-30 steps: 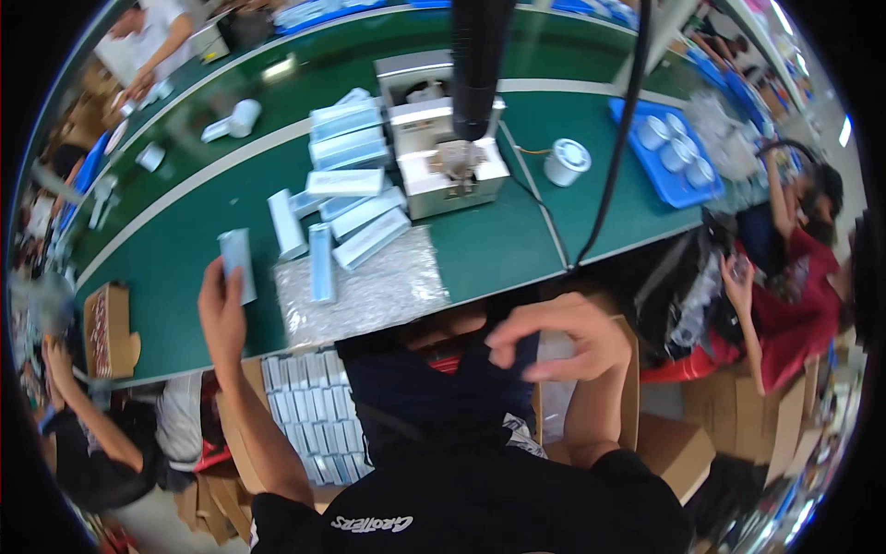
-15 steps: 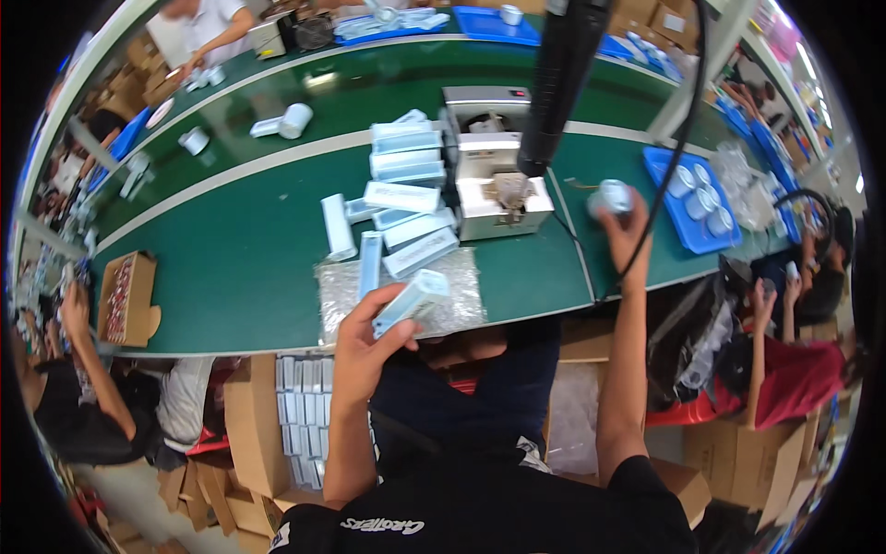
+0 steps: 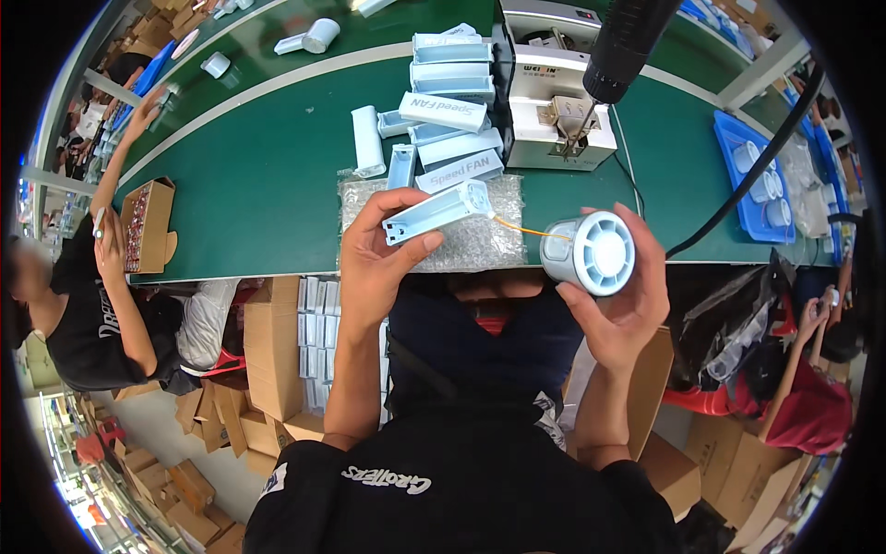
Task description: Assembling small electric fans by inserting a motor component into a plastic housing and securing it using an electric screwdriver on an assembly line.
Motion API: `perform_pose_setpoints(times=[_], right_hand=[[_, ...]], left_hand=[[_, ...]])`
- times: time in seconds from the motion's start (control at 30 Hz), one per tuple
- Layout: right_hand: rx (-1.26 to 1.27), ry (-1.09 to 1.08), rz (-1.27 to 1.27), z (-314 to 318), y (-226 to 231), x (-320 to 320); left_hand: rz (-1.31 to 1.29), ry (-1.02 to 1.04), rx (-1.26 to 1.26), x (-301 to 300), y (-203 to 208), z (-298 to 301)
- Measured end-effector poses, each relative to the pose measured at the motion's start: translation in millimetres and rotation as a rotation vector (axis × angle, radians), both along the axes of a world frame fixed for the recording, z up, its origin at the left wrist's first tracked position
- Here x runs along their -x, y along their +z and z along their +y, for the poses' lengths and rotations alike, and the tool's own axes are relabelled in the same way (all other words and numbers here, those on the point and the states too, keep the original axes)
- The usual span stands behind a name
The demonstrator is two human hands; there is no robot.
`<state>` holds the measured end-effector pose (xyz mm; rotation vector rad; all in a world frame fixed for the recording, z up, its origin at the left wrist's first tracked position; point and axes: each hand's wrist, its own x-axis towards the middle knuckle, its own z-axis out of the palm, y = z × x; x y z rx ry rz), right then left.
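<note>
My left hand (image 3: 374,272) grips a light blue fan handle (image 3: 429,215), its hollow, open side facing up, between thumb and fingers. In my right hand (image 3: 632,309) is a round light blue fan head (image 3: 604,254), its spoked grille turned toward me. A thin orange-yellow wire (image 3: 519,227) spans the gap between the head and the handle's end. Both parts are held above the table's near edge. Just beyond, similar handle shells (image 3: 450,83) lie piled, some hollow side up, beside a sheet of bubble wrap (image 3: 506,208).
A screw-feeding machine (image 3: 563,143) stands behind the pile, with an electric screwdriver (image 3: 632,46) hanging over it. A black cable (image 3: 749,198) crosses at right, before a blue tray (image 3: 752,224) of fan heads. A small-parts carton (image 3: 164,208) sits left near a co-worker.
My right hand has brought the fan head from the table's right side toward the left hand. The handle has turned to show its hollow side, and the view has shifted.
</note>
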<state>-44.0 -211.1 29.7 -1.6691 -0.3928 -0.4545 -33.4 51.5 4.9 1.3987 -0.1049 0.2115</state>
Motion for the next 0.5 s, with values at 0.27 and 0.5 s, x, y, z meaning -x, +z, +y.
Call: perform_pose_setpoints(times=[0.27,0.5], right_hand=[[-0.011,0.05,0.063,-3.1,-4.0,-10.6],[0.042,0.072,0.064,-8.7,-2.0,-17.9]], left_hand=[[0.04,-0.051,0.038,8.3,-4.8,-1.2],[0.026,-0.097,0.02,5.0,-0.1,0.1]])
